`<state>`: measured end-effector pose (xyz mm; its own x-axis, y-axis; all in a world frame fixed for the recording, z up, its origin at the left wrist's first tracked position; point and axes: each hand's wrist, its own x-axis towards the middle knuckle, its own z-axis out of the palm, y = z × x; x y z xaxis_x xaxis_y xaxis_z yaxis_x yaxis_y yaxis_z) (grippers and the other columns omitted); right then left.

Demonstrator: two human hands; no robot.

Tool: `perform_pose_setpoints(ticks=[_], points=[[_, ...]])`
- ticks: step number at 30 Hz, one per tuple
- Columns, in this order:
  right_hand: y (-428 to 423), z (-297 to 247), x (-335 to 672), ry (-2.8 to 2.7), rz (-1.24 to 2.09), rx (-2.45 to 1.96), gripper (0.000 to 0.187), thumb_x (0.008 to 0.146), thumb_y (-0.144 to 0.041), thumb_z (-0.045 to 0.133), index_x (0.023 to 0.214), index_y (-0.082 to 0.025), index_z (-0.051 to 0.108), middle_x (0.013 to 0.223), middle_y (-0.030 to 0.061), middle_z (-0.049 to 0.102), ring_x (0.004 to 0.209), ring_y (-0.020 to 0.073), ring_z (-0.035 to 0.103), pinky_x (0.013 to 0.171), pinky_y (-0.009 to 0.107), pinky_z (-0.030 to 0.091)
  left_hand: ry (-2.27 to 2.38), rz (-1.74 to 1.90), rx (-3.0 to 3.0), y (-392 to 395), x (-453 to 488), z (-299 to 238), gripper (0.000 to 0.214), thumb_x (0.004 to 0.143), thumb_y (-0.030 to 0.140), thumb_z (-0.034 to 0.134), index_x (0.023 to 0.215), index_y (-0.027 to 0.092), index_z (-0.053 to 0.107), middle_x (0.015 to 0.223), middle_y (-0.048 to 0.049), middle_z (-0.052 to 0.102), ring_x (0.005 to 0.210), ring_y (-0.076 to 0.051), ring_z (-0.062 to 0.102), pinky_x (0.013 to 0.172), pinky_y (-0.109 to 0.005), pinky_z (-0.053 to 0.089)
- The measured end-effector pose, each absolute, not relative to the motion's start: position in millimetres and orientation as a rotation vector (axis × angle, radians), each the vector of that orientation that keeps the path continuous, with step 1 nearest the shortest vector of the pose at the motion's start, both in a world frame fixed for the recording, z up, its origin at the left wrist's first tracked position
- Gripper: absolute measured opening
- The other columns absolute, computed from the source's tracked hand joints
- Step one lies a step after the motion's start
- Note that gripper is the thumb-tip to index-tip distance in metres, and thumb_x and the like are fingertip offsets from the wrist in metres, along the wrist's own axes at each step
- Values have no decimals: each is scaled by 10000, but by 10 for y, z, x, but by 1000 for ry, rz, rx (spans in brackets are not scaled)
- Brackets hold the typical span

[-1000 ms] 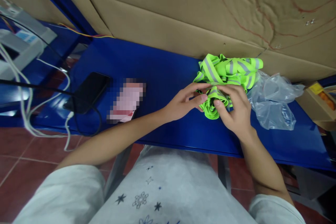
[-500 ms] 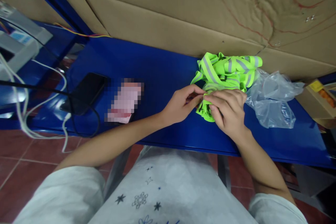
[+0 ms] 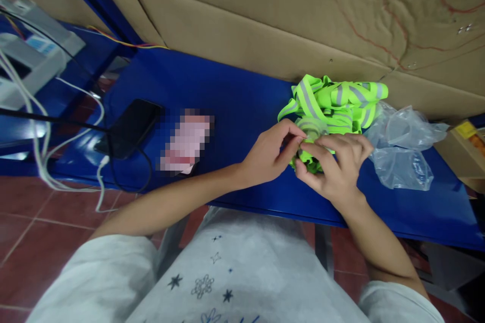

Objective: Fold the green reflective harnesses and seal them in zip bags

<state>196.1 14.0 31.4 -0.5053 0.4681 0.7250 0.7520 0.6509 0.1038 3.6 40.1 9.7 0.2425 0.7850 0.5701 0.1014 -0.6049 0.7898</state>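
Observation:
A neon green reflective vest (image 3: 333,103) with grey stripes lies bunched on the blue table (image 3: 227,96), right of centre. My left hand (image 3: 271,154) pinches the near edge of the bundle with thumb and fingers. Right beside it, my right hand (image 3: 335,164) is curled around the rolled lower part of the vest, fingers closed on the fabric. Both hands meet at the same spot on the bundle.
A clear plastic bag (image 3: 405,149) lies just right of the vest. A black phone (image 3: 131,128) with a cable and a pink blurred item (image 3: 185,144) sit at the left. White cables (image 3: 41,151) hang at the far left. Cardboard (image 3: 288,20) backs the table; a box (image 3: 466,149) stands far right.
Both hands have kept working the lower part of the vest, rolling it tighter. My right hand's fingers have curled further round the fabric; the view shifted slightly.

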Motion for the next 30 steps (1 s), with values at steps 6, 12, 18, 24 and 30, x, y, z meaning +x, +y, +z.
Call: perform_pose_setpoints(ticks=[6,12,18,24,30], points=[[232,346,2035,-2167,-240,-845,386,914,-170,695,1287,-259,651,1097,79,691,1042,238,681,931,421,564,846,1368,2115,387,-49,179,93,1039,249,537,1063,194,608,932,-27,692,811,-127,636,781,-274,508],[279,321,2133,-1964,-144,-948,249,972,-221,628,1210,-269,685,1106,85,701,1039,259,694,914,459,579,659,1222,2429,583,-162,124,469,979,324,630,1434,277,526,1362,-120,644,1292,-269,602,1085,-453,465],[71,374,2061,-1816,-185,-935,225,968,-217,618,1170,-291,685,1026,66,700,970,267,702,870,485,593,746,1257,2727,543,-58,-39,764,901,537,729,1557,380,369,1651,-97,429,1531,-329,411,1269,-615,186],[27,347,1938,-1954,-99,-903,474,1027,-551,481,1311,-212,652,1154,138,682,1086,318,680,944,522,585,787,1478,2690,446,-10,-46,649,990,363,605,1578,257,351,1500,-127,598,1405,-274,570,1277,-517,268],[114,334,2000,-1948,-295,-873,514,943,-513,629,1383,-247,652,1221,142,592,1085,335,642,893,520,598,874,1324,2611,424,-66,78,602,1010,314,551,1575,275,348,1411,-100,661,1308,-270,640,1255,-547,302]])
